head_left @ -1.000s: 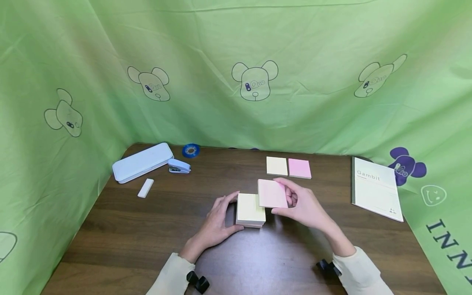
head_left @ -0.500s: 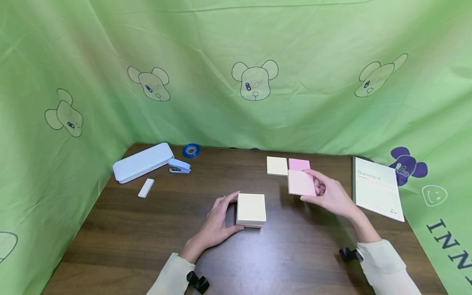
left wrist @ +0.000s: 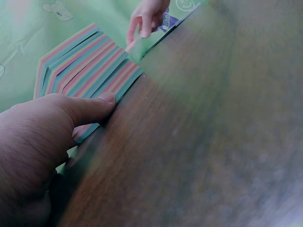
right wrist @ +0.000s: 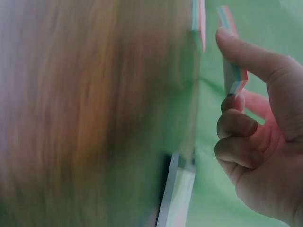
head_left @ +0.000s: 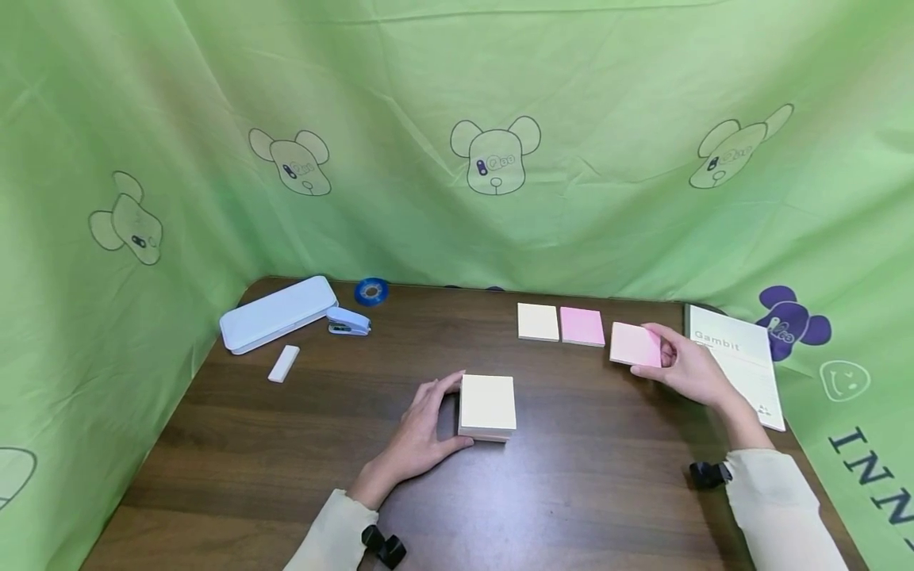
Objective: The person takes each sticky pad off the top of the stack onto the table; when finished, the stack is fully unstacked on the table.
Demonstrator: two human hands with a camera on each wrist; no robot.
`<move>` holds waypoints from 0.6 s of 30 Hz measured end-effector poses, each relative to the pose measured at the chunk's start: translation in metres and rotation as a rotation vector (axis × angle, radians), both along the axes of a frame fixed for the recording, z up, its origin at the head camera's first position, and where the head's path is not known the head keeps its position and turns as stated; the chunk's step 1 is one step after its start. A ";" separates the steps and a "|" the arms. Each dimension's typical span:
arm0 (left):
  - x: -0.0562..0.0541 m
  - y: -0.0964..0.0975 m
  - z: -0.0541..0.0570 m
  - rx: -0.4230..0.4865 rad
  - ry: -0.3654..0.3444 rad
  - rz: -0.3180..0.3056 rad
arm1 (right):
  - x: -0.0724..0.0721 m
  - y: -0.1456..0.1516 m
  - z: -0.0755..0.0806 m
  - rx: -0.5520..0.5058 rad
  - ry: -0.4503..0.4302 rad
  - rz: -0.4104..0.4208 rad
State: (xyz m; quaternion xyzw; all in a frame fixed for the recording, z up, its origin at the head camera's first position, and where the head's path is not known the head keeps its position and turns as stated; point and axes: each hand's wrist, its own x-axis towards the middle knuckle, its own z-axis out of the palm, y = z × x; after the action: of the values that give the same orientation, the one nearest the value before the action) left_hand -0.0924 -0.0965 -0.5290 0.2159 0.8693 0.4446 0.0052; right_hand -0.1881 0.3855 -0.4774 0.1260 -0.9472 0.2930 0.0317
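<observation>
My left hand (head_left: 417, 436) holds a stack of sticky note pads (head_left: 488, 403) from its left side, thumb at the near edge and fingers at the far one. The topmost pad is cream. In the left wrist view the sides of the stack (left wrist: 90, 66) show pink, yellow and blue stripes, and the pads sit slightly out of line. My right hand (head_left: 689, 369) pinches a pink-topped sticky note pad (head_left: 634, 345) by its right side, close to the table. In the right wrist view this pad's (right wrist: 235, 78) layered edge shows between thumb and fingers.
A cream pad (head_left: 537, 322) and a pink pad (head_left: 581, 326) lie in a row left of the held pad. A notebook (head_left: 739, 373) lies at the right. Back left are a blue case (head_left: 278, 313), a stapler (head_left: 348, 321), blue tape (head_left: 371, 291) and a white eraser (head_left: 283, 364).
My right hand has carried the pink pad off the stack, rightward and back, past the pink pad on the table, to beside the notebook. My left hand stays at the stack.
</observation>
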 end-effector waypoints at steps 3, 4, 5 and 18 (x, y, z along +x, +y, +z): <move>0.000 0.000 0.000 -0.001 0.006 0.001 | -0.003 0.005 -0.002 0.054 -0.023 -0.010; 0.000 -0.001 0.000 -0.003 0.006 0.002 | -0.004 0.005 -0.003 0.067 -0.038 -0.007; 0.000 -0.001 0.000 -0.004 0.006 0.002 | -0.005 0.006 -0.004 0.083 -0.051 -0.003; -0.002 -0.001 -0.002 -0.009 -0.004 -0.003 | -0.006 -0.001 -0.008 0.215 -0.039 -0.089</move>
State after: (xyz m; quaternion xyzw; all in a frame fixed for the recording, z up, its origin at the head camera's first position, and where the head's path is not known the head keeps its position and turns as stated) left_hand -0.0944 -0.0973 -0.5311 0.2162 0.8710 0.4410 0.0083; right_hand -0.1943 0.3848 -0.4852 0.0809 -0.9783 0.1903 0.0125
